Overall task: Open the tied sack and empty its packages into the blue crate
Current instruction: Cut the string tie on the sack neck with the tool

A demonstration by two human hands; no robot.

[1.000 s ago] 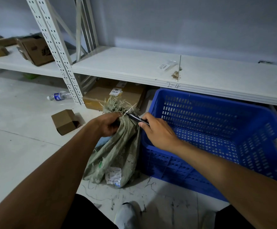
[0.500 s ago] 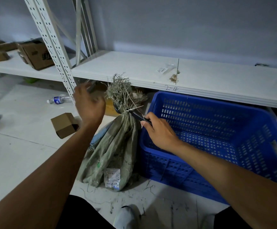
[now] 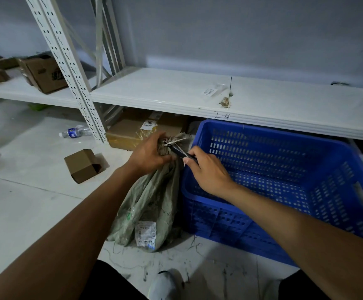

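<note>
A grey-green woven sack stands on the floor against the left wall of the blue crate. A white label is stuck low on the sack. Its neck is bunched and bound with a thin pale tie. My left hand is closed around the sack's neck just under the tie. My right hand holds a small dark blade tool whose tip points at the tie. The crate's inside shows only its perforated floor.
A white shelf board runs above the crate, with a perforated upright post at left. A cardboard box sits under the shelf behind the sack. A small open carton and a water bottle lie on the floor at left.
My left hand, lifted off the sack half a second ago, has come back down and gripped the neck again. The frayed top is pressed down under it. My right hand stays at the tie with the tool.
</note>
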